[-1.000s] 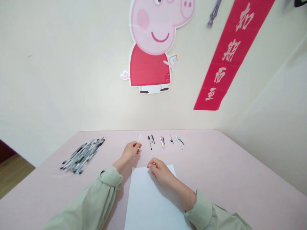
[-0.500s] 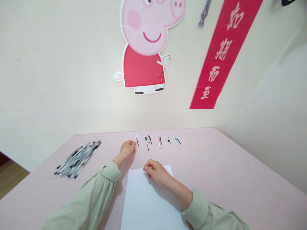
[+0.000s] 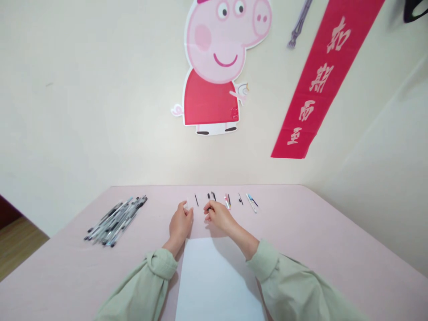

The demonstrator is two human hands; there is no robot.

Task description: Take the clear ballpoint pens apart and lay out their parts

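Note:
My left hand [image 3: 180,221] is closed, with thumb and fingers pinched on a slim clear piece like a pen barrel [image 3: 187,204] that stands out above the fingertips. My right hand [image 3: 218,215] hovers just to the right, its fingers curled together. Something small and dark shows at its fingertips, too small to make out. Between the hands and a little beyond lies a thin black refill [image 3: 196,199]. Part of a black-capped pen [image 3: 208,195] is hidden behind my right hand, and a dark stick [image 3: 213,196] lies beside it.
Along the far edge lie a pink-and-white pen [image 3: 227,203], a small black part with a refill [image 3: 240,199] and a white pen [image 3: 251,203]. Many clear pens form a pile [image 3: 117,220] at left. White paper [image 3: 217,276] lies in front on the pink tabletop [image 3: 321,249].
My right hand has moved forward from above the paper to the row of pen parts. The left hand has drawn slightly back from the refill with the clear piece. The view has shifted slightly.

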